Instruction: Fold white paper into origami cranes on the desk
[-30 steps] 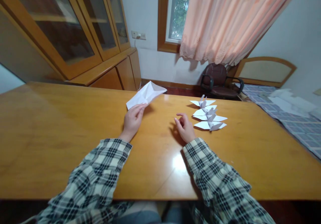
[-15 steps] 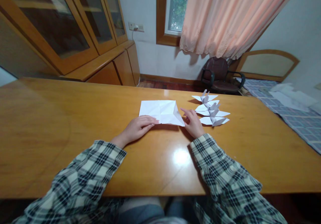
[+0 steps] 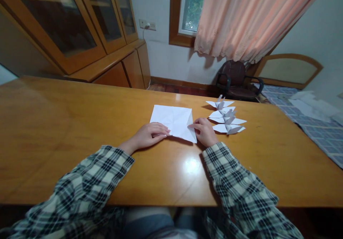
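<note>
A creased white square of paper (image 3: 173, 119) lies on the wooden table (image 3: 66, 124) in front of me. My left hand (image 3: 150, 135) rests on the table with its fingers stretched flat on the paper's near left corner. My right hand (image 3: 205, 132) pinches the paper's right edge near its near right corner, which is lifted a little off the table. Three folded white paper cranes (image 3: 226, 119) lie in a row just right of my right hand.
A wooden cabinet with glass doors (image 3: 80, 28) stands at the back left. Beyond the table are a dark armchair (image 3: 235, 81), a window with a peach curtain (image 3: 246, 17), and a bed with a checked cover (image 3: 316, 124) at the right.
One second ago my left hand held the paper up; it has since been laid flat on the table. My right hand moved from beside the cranes to the paper's right edge and took hold.
</note>
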A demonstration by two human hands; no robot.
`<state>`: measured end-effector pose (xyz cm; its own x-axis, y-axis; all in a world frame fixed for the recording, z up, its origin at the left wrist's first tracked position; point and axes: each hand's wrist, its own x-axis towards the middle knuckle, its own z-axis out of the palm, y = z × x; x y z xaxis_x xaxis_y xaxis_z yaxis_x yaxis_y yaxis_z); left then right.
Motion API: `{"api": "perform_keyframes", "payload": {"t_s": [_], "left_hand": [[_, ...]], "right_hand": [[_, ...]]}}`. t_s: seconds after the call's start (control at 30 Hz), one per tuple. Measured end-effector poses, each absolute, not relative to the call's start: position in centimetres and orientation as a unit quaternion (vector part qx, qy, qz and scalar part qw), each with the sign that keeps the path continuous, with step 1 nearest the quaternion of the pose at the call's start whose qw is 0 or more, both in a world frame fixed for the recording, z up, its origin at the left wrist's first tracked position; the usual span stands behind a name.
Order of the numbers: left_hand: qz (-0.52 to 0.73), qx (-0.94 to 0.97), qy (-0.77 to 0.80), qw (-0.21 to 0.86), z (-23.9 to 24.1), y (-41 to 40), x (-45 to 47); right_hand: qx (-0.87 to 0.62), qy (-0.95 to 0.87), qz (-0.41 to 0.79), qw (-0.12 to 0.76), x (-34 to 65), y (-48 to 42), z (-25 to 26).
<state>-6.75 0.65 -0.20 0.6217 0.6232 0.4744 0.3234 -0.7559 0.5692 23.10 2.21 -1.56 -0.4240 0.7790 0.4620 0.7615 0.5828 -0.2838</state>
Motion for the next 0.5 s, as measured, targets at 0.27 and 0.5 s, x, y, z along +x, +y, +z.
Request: {"api": "perform_keyframes", "payload": {"t_s": [0.27,0.5], "left_hand": [[0.356,0.866,0.276,0.217,-0.03,0.73,-6.73],[0.350,0.862,0.325,0.168,0.36,0.88,-7.59]], "right_hand": [[-0.473,-0.843,0.024,0.256,23.18,2.26,-1.62],[-0.472,-0.844,0.036,0.251,23.41,2.17,-1.55]]}}
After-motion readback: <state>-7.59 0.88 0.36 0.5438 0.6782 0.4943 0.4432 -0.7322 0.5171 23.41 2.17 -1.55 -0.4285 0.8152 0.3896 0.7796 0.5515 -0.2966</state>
